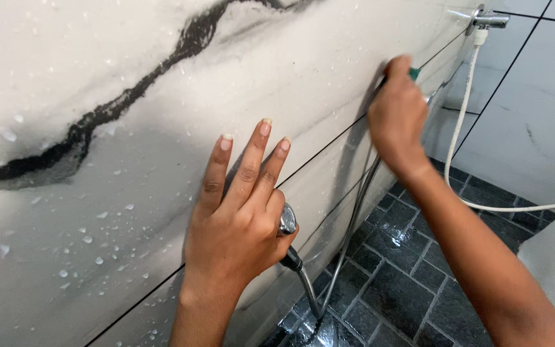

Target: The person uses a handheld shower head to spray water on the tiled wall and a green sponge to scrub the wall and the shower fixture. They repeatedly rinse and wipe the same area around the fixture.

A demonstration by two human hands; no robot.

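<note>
At the frame's centre the left hand (242,218) presses three straight fingers (252,160) flat on the wet marble wall (97,212), its thumb and little finger clenched around a chrome sprayer (287,222) whose metal hose (348,238) drops to the dark floor (406,289). Toward the upper right, the right hand (396,119) is clenched on a green-tipped tool (414,74) against the wall, below the tap (488,20) and its white hose (460,122).

Single head cam, close to wet marble wall (97,212), angled down-right along it — dark floor tiles (406,283) below
</note>
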